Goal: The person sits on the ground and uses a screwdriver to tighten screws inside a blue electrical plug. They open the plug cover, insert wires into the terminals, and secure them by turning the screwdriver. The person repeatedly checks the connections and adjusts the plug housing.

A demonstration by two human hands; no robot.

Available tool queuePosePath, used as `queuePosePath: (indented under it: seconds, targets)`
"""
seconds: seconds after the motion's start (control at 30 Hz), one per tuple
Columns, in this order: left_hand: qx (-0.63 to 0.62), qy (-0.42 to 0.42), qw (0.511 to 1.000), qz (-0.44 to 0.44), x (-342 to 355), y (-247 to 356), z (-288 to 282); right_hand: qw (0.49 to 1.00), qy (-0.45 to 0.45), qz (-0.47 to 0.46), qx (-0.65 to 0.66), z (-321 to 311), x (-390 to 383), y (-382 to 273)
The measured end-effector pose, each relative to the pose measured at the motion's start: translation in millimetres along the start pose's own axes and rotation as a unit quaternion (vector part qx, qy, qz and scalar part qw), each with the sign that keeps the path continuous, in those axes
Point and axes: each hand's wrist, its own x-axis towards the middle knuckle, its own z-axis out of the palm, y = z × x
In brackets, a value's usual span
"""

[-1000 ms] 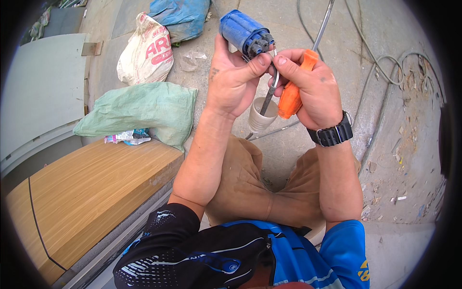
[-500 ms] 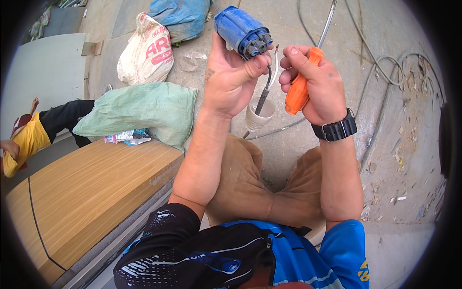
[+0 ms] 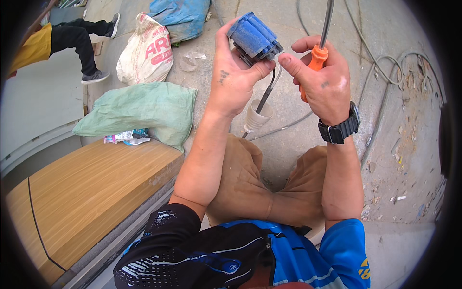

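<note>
My left hand (image 3: 232,82) is closed around a dusty blue industrial plug (image 3: 254,37), holding it up with its dark terminal end tilted to the lower right. In my right hand (image 3: 329,86) is a screwdriver with an orange handle (image 3: 317,59); its metal shaft points up and out of the frame, away from the plug. The right thumb tip is close beside the plug's terminal end. Below the plug hangs a black cable (image 3: 263,102) with a white wire and a dark wire bared from its sheath. A white threaded sleeve (image 3: 258,118) sits around this cable.
Grey cables (image 3: 385,62) lie looped on the concrete floor at the right. On the left are a wood-grain panel stack (image 3: 96,192), a green sack (image 3: 139,108), a white sack (image 3: 147,50) and a blue bag (image 3: 180,19). Another person in black trousers (image 3: 79,41) is at the upper left.
The plug has turned in my left hand and moved slightly right. My right hand has shifted its grip on the screwdriver, thumb nearer the plug. The other person has moved farther up the frame.
</note>
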Motion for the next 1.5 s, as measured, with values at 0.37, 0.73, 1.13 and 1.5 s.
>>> queuePosePath:
  seconds: [0.37,0.73,1.13,1.5]
  targets:
    - [-0.045,0.083,0.990,0.104,1,0,-1,0.984,-0.011,0.102,0.144,43,-23,4]
    - [-0.004,0.078,0.978,0.192,-6,9,5,0.995,-0.024,-0.042,0.087,36,-19,-3]
    - [-0.080,-0.009,0.996,0.031,-7,14,4,0.975,-0.056,0.124,0.175,8,-6,-3]
    - [-0.108,-0.083,0.987,0.086,-3,11,-5,0.900,-0.204,0.218,0.318,-8,2,-3]
